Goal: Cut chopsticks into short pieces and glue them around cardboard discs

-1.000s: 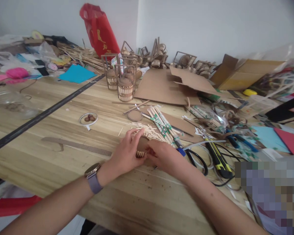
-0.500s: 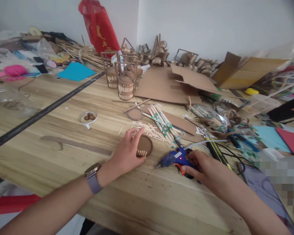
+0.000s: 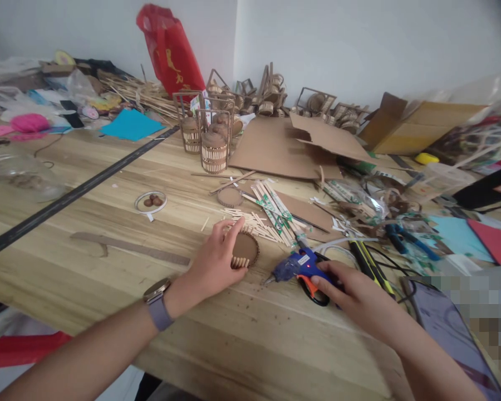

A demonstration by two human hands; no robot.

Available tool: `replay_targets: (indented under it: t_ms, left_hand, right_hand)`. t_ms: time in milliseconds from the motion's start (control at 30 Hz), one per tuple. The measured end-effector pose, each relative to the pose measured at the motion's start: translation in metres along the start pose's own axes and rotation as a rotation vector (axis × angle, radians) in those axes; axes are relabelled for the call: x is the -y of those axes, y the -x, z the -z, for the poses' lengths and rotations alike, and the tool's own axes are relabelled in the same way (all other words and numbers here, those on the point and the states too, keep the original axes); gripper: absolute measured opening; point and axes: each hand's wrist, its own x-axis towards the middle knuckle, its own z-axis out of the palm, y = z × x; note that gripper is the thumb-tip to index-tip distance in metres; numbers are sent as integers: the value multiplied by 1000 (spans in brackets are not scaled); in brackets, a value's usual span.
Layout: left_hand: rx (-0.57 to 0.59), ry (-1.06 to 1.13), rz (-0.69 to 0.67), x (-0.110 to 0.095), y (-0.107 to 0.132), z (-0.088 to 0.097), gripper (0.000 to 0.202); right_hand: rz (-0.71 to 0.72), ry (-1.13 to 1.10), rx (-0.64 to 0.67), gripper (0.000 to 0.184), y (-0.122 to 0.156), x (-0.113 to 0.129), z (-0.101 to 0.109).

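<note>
Brown disc: On a wooden worktable [image 3: 121,303], a brown disc [image 3: 247,248] edged with short upright sticks [image 3: 240,262] is serving as the scene's centrepiece.
Left hand: The left hand [image 3: 216,257] is cupping the disc's left side, thumb and index finger spreading apart around its edge, apparently bracing it from outside so its face is staying uncovered.
Right hand: To the disc's right, the right hand [image 3: 341,285] is gripping a blue glue gun [image 3: 290,268], thumb and fingers closing around its rear, presumably keeping skin back from the tip.
Nozzle: It is pointing toward the disc, just beside it and apart; a red light is glowing on the body.
Loose sticks: A pile [image 3: 256,224] is lying just beyond the disc, seemingly within easy reach.
White ring: Left of and beyond the disc, a white ring [image 3: 137,210] is encircling several brown balls [image 3: 153,200], likely stopping them rolling.
Lidded buckets: Well beyond the disc, small slatted buckets [image 3: 214,155] are standing in upright frames, lids hiding their insides.
Cardboard box: Far right beyond the disc, an open box [image 3: 430,128] is showing its flaps, not its contents.
</note>
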Motion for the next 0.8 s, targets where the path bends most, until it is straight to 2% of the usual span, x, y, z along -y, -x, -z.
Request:
replay_targets:
  t_ms: [200,333,467,567,700,800]
  left_hand:
    - [1,5,-3,-1,0,1,104]
    - [13,7,5,-2,0,2,105]
    - [11,6,18,-2,0,1,106]
    - [0,11,19,-2,0,0,107]
    - [-9,6,4,-1,1,0,107]
    - [1,0,11,-2,1,0,105]
  right_hand:
    - [65,-154,-90,26,2,12,-2]
    - [42,-298,-174,22,3,15,-8]
    - [20,-386,-128,26,4,5,-21]
    - [54,-371,-164,27,3,5,-27]
    - [159,-285,-117,21,0,18,-29]
    - [125,-251,-90,26,1,20,-33]
